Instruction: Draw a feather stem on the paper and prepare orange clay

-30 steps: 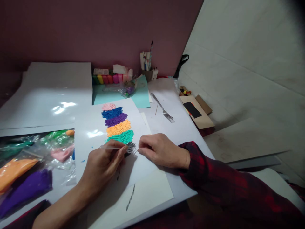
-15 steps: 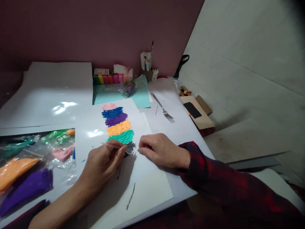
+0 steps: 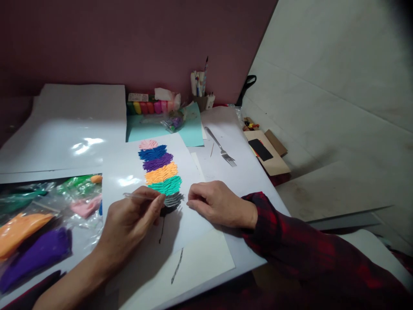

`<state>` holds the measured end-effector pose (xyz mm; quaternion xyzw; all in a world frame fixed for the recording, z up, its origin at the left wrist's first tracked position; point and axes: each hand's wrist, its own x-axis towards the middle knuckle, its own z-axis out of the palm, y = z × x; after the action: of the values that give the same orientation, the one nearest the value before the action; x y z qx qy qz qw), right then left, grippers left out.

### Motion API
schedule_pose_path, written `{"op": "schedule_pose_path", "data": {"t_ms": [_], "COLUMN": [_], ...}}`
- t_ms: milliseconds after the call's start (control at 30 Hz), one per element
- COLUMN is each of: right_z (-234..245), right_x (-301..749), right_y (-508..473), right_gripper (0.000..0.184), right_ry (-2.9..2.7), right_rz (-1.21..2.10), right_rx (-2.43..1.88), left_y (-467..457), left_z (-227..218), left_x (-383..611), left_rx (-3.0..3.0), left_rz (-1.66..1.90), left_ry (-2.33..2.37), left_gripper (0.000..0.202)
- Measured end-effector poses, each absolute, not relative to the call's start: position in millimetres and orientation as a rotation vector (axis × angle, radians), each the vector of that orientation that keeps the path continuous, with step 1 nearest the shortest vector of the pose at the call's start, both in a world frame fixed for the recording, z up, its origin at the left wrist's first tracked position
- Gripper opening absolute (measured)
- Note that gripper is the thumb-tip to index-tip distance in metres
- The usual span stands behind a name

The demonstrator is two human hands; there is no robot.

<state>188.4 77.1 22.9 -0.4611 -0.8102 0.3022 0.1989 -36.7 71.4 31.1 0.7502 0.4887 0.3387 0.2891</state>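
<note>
My left hand (image 3: 135, 219) is closed in a pinch around a thin clear plastic tool (image 3: 138, 196). Its handle sticks out to the left, and its working end is hard to make out against the clay. Just beyond my fingertips lies the black-grey clay band (image 3: 174, 199), marked with fine ridges. Above it, pink, blue, purple, orange and green bands form a column of textured clay (image 3: 161, 172) on a white sheet (image 3: 122, 161). My right hand (image 3: 219, 203) rests at the sheet's right side, fingers curled and thumb against them, with nothing visible in it.
Bagged clay, including orange (image 3: 26, 230) and purple (image 3: 38, 258) lumps, lies at left. A metal fork (image 3: 222, 148) and a toothpick (image 3: 212, 150) lie at right. Behind are coloured clay sticks (image 3: 151, 107), a pen holder (image 3: 200, 101) and a turquoise sheet (image 3: 142, 133).
My left hand has slid left with the clear tool, uncovering more of the black clay and a thin dark strand below it. My right hand has stayed still.
</note>
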Motion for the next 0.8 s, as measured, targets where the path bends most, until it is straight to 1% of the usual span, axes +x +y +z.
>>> {"op": "schedule_pose_path", "data": {"t_ms": [367, 667, 800], "right_z": [21.8, 21.5, 21.9], "right_x": [188.7, 188.6, 188.4], "right_y": [77.1, 76.8, 76.9], "right_gripper": [0.008, 0.009, 0.009], "right_ry": [-2.272, -2.265, -2.264], "right_rz": [0.848, 0.849, 0.844], "right_rx": [-1.29, -1.292, -1.289], "left_y": [76.6, 76.4, 73.9], "left_z": [27.3, 27.2, 28.1], "left_x": [-32.7, -35.1, -36.5], "left_rx": [2.133, 2.098, 2.015], "left_rz": [0.847, 0.808, 0.851], "left_ry": [1.302, 1.345, 1.356], "left_gripper": [0.038, 0.029, 0.028]}}
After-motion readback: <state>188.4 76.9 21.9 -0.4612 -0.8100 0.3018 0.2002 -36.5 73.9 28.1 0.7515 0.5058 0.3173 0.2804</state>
